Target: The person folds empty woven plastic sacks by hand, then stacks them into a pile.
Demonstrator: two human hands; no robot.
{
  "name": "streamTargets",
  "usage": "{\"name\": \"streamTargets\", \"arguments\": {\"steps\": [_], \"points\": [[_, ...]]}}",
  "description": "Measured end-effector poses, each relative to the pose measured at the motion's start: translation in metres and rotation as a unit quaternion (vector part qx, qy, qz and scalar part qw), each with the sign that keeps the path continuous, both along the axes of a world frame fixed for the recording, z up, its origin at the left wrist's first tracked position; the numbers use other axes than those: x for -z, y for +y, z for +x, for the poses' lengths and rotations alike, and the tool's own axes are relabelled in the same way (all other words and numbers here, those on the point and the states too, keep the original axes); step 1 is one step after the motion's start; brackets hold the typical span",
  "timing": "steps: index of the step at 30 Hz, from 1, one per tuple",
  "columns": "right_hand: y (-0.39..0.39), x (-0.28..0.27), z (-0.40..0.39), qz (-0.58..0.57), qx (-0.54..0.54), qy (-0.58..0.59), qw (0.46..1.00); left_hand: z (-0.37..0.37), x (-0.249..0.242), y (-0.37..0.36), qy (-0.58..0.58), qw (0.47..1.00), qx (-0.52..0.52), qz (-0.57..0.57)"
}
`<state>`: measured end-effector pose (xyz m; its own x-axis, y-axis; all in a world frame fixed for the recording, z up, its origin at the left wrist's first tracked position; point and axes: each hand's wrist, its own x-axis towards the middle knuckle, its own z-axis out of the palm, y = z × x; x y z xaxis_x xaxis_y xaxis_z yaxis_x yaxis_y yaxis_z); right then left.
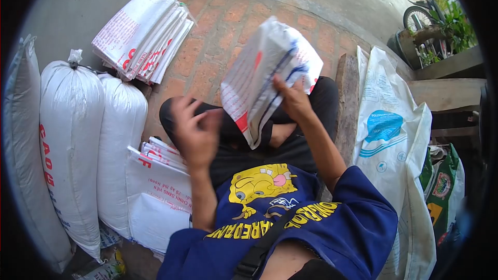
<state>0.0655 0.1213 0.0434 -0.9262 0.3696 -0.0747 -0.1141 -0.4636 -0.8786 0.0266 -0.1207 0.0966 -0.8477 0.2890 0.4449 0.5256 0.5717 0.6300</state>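
My right hand (295,98) grips a folded white woven sack (254,85) with red print and blue stripes, held tilted above my crossed legs. The thumb lies on the near face; the fingers behind are partly hidden. My left hand (196,135) is raised to the left of the sack, apart from it. It is blurred by motion, but its fingers look spread and I see nothing in them. Below and left of that hand lie more flat folded sacks (161,181) with red lettering.
A stack of folded sacks (142,36) lies at the upper left on the brick floor (207,36). Full white sacks (72,140) stand along the left. At right are a wooden plank (346,103), a large white sack (386,124) with a blue print, and a green bag (445,192).
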Motion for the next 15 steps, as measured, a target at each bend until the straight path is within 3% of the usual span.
{"name": "streamTargets", "arguments": {"steps": [1, 2, 4, 6, 7, 8, 10, 11, 12, 13, 14, 15], "points": [[0.0, 0.015, -0.002, 0.049, -0.032, -0.011, 0.998, 0.004, -0.01, 0.043, -0.217, 0.958, 0.077, 0.169], [-0.007, 0.013, -0.003, 0.028, -0.041, 0.005, 0.999, -0.008, -0.006, 0.066, -0.253, 0.951, 0.135, 0.115], [0.004, 0.04, -0.006, -0.044, -0.079, -0.05, 0.995, -0.04, 0.017, 0.1, -0.235, 0.946, 0.187, 0.123], [0.018, 0.047, -0.018, -0.081, -0.077, -0.087, 0.99, -0.074, 0.023, 0.122, -0.287, 0.917, 0.257, -0.1], [0.031, 0.047, -0.025, -0.118, -0.078, -0.131, 0.981, -0.094, 0.035, 0.133, -0.279, 0.918, 0.261, -0.103], [0.058, 0.045, -0.029, -0.179, -0.207, -0.102, 0.957, -0.114, 0.055, 0.142, -0.399, 0.885, 0.239, -0.004], [0.108, 0.06, -0.064, -0.154, -0.097, -0.212, 0.96, -0.167, 0.099, 0.169, -0.566, 0.78, 0.153, 0.219], [0.138, 0.065, -0.084, -0.131, -0.076, -0.128, 0.98, -0.19, 0.077, 0.182, -0.612, 0.73, 0.081, 0.293], [0.178, 0.073, -0.108, -0.105, -0.053, -0.044, 0.992, -0.237, 0.074, 0.192, -0.622, 0.711, 0.107, 0.311], [0.247, 0.084, -0.144, -0.101, -0.182, 0.068, 0.976, -0.293, 0.07, 0.201, -0.631, 0.689, 0.133, 0.33], [0.314, 0.095, -0.179, -0.1, -0.308, 0.174, 0.93, -0.339, 0.046, 0.212, -0.557, 0.745, 0.071, 0.36], [0.345, 0.042, -0.207, 0.004, -0.152, 0.137, 0.979, -0.373, 0.003, 0.214, -0.479, 0.764, 0.133, 0.41]]}}
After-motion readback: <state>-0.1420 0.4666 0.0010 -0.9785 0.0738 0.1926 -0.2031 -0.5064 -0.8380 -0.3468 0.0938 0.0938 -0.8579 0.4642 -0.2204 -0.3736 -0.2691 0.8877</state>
